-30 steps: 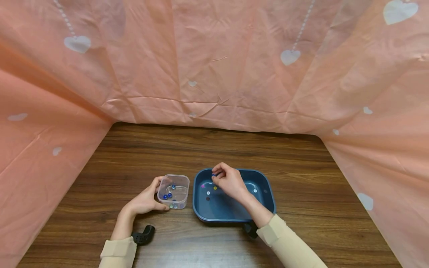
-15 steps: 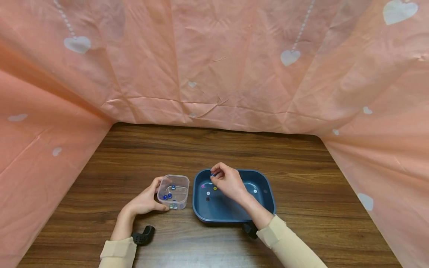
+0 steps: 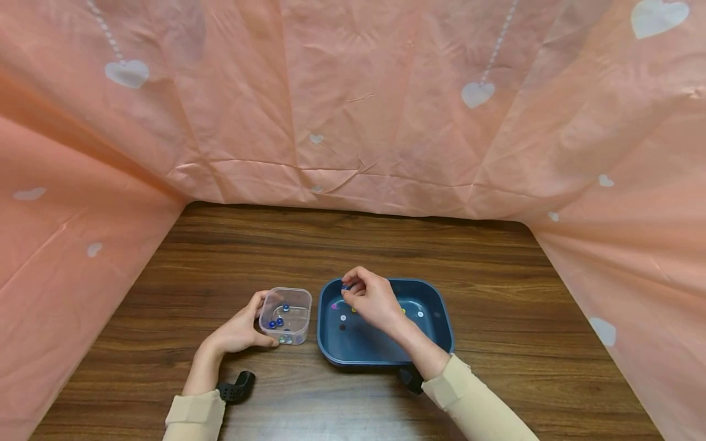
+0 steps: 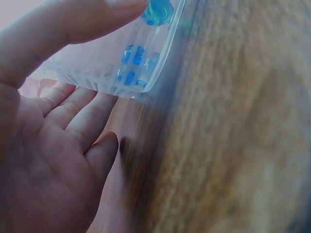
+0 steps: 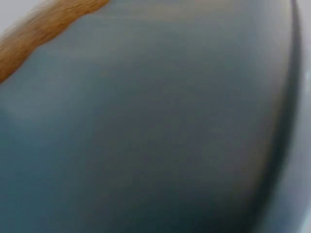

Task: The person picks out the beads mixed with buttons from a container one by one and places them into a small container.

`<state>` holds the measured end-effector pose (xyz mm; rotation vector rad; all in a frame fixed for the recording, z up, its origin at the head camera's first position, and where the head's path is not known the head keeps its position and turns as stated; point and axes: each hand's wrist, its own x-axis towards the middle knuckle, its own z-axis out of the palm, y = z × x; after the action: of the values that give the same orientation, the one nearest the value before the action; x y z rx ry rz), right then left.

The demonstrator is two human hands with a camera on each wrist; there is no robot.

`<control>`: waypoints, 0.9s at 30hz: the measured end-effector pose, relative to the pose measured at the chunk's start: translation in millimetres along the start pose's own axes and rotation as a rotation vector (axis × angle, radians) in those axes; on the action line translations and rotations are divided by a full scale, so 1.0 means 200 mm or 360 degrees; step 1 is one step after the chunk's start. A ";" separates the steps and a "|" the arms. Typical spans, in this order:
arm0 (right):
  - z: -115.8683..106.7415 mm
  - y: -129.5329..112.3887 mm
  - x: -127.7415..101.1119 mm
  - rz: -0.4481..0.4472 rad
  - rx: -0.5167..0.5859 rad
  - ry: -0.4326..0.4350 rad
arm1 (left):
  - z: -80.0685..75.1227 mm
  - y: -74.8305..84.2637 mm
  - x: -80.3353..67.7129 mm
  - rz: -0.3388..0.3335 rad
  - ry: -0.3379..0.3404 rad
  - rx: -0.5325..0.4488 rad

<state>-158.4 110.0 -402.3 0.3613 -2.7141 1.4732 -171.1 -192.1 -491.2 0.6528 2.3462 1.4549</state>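
A clear plastic container (image 3: 298,313) stands on the table at the left, with several blue marbles (image 3: 276,323) and some greenish ones inside. My left hand (image 3: 237,331) holds it from the left side, thumb in front and fingers behind. In the left wrist view the thumb (image 4: 63,29) crosses the container wall. My right hand (image 3: 377,300) pinches a blue marble (image 3: 345,287) over the far left part of a dark blue tray (image 3: 375,349). Small round pieces lie in the tray: pink, white (image 3: 343,318), yellow and dark. The right wrist view shows only blurred tray wall (image 5: 160,116).
The brown wooden table (image 3: 265,245) extends behind and beside both vessels. Pink curtain (image 3: 342,110) with white hearts hangs along the back and both sides. A black wrist camera mount (image 3: 237,388) sits at my left wrist, near the table surface.
My right hand has shifted slightly left with the blue marble, uncovering a yellow piece in the tray to its right. My left hand and the container have stayed put.
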 end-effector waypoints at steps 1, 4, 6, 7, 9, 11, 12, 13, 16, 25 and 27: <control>0.00 -0.01 0.00 -0.0009 0.0004 -0.0003 | 0.00 0.00 0.00 -0.0001 -0.0003 -0.0001; 0.00 -0.02 0.00 -0.0037 0.0010 -0.0002 | 0.00 0.00 0.00 -0.0004 -0.0005 -0.0006; 0.00 -0.03 0.00 -0.0055 0.0012 0.0004 | 0.00 0.00 0.00 -0.0001 -0.0006 -0.0007; 0.00 -0.04 0.00 -0.0064 0.0016 0.0007 | 0.00 0.00 0.00 -0.0001 -0.0005 -0.0005; 0.00 -0.05 0.00 -0.0081 0.0016 0.0015 | 0.00 0.00 0.00 0.0001 -0.0001 -0.0005; 0.00 -0.06 0.00 -0.0102 0.0009 0.0017 | 0.00 0.00 0.00 0.0000 0.0003 -0.0001; 0.01 -0.06 0.00 -0.0111 0.0003 0.0015 | 0.00 0.00 0.00 0.0001 0.0007 0.0002; 0.01 -0.07 0.00 -0.0122 -0.0001 0.0011 | 0.00 0.00 0.00 0.0000 0.0007 0.0005; 0.02 -0.07 0.00 -0.0142 -0.0017 0.0005 | 0.00 0.00 -0.01 0.0004 0.0005 0.0010; 0.04 -0.09 0.00 -0.0184 -0.0019 0.0034 | 0.00 0.02 -0.01 0.0007 -0.0022 -0.0031; 0.04 -0.10 0.00 -0.0201 -0.0018 0.0045 | 0.00 0.02 -0.01 0.0007 -0.0021 -0.0026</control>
<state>-154.0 92.8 -390.5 0.4972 -2.6233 1.4185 -169.0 -191.9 -486.9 0.6621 2.3217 1.4655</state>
